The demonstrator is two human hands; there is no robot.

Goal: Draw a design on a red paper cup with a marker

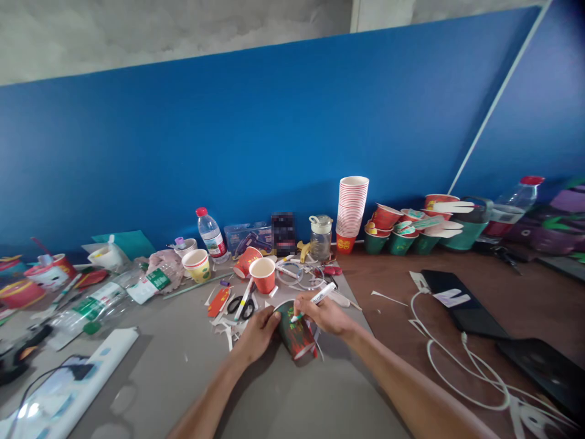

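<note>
Two hands at work near the middle of the worktop point(283, 396), toward its front edge.

Item 1. Left hand point(258, 332): grip closed round the rim end of a cup point(296, 334), which lies on its side, mouth toward the person, base pointing to the back edge.

Item 2. Right hand point(326, 316): grip pinched on a white marker point(316, 301), tip touching the cup's upper side, where green marks show over the red print.

Item 3. Cup: painted dark green, red at the mouth end; held just above or on the grey mat, which of the two I cannot tell.

Step in hand, as judged: drawing or colouring on the cup wall. The next move calls for a steady left hold, a slight turn of the cup to bring unmarked surface under the tip, and light pressure so the paper wall does not dent.

Nearby: scissors point(241, 307) and paper scraps just behind the left hand; an upright red cup point(263, 274) beyond them; a tall cup stack point(351, 213) by the back edge; finished green cups point(402, 235) to its right; a white cable point(461, 372) toward the right edge.
</note>
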